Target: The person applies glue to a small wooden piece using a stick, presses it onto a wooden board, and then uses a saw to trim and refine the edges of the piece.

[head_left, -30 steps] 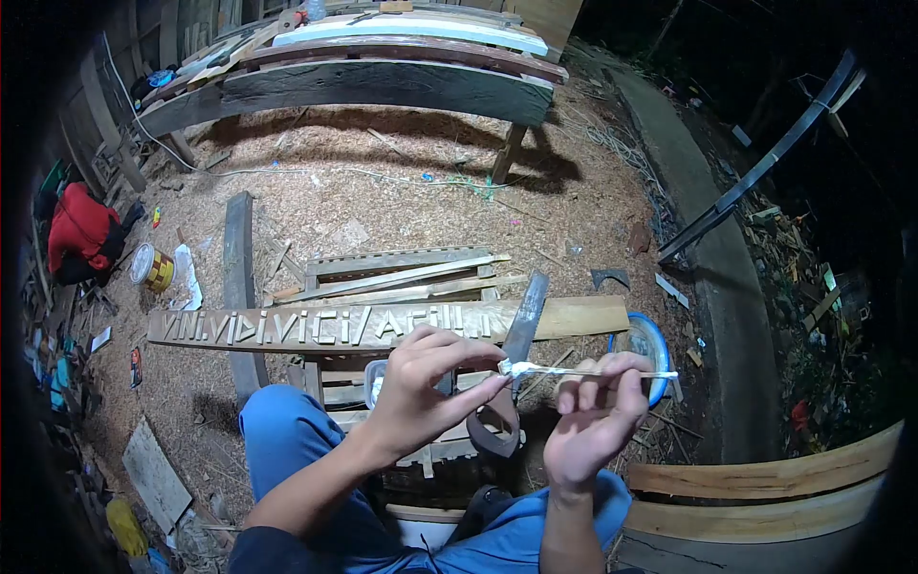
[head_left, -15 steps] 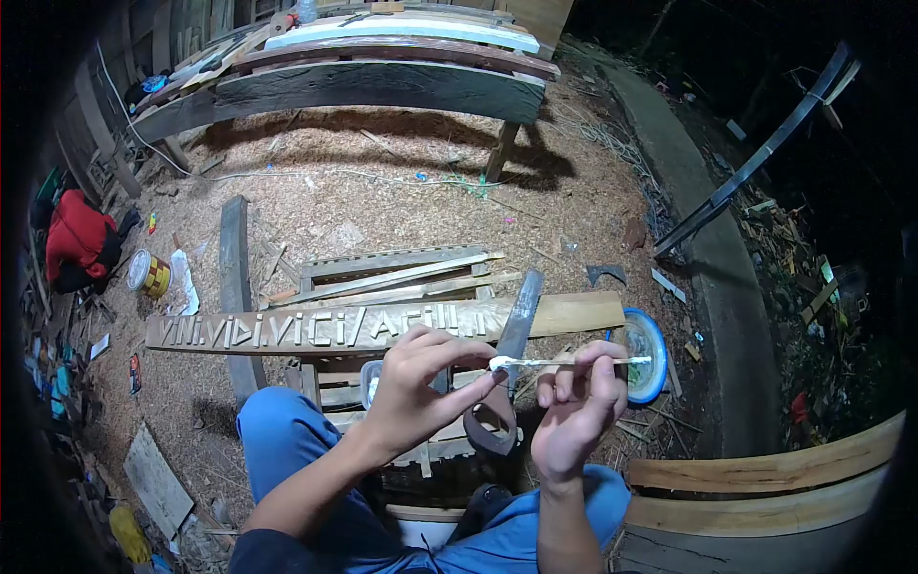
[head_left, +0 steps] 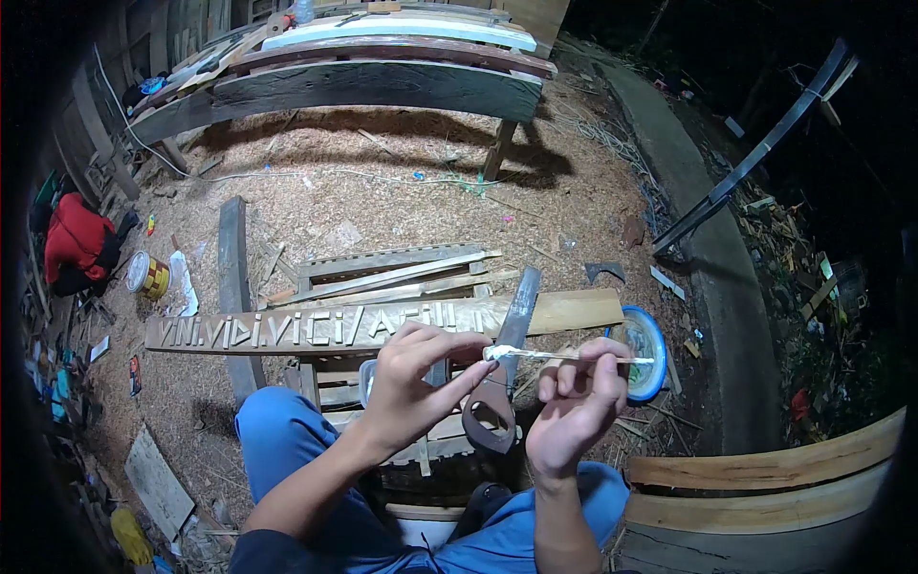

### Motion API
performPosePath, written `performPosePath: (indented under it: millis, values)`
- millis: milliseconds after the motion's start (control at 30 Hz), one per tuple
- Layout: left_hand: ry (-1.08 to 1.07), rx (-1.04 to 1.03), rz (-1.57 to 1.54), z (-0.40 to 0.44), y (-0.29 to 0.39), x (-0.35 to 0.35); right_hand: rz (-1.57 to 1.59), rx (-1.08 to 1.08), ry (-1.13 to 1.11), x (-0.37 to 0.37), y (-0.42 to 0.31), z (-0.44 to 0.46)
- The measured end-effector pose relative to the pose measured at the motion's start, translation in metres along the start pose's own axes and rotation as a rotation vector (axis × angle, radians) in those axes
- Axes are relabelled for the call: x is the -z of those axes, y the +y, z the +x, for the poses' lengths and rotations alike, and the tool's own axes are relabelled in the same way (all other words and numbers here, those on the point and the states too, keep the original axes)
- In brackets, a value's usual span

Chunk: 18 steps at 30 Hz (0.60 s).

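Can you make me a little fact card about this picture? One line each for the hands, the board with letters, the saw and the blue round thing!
Left hand: the left hand pinches a small white lump, too small to make out
Right hand: the right hand holds a thin stick, its white-coated end at the lump
Board: long wooden board with raised letters
Saw: saw lying across the board, handle towards the person
Blue round thing: blue-rimmed container, just past the board's right end

Bright ground, dark shadow beneath bench, curved blackened edges
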<state>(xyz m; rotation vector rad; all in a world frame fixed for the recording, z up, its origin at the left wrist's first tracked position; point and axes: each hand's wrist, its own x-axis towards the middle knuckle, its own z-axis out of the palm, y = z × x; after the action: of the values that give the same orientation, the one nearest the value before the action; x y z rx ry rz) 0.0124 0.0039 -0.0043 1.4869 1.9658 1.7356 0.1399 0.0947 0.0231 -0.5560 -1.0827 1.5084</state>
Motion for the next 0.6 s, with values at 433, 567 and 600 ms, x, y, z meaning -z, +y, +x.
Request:
performPosePath:
  millis: [433,567,600]
  values:
    - [-0.022,-0.031,0.024,0.0008,-0.0003,-0.0004,-0.074,0.014,-0.095,0.0021,0.0041,-0.0003]
    - [-0.028,-0.014,0.023,0.0016,0.0005,0.0009,0.037,0.035,0.016,0.0046,0.0032,0.0046]
    - [-0.025,-0.014,0.023,0.0018,-0.0001,0.001,0.037,0.035,0.014,0.004,0.0024,0.0039]
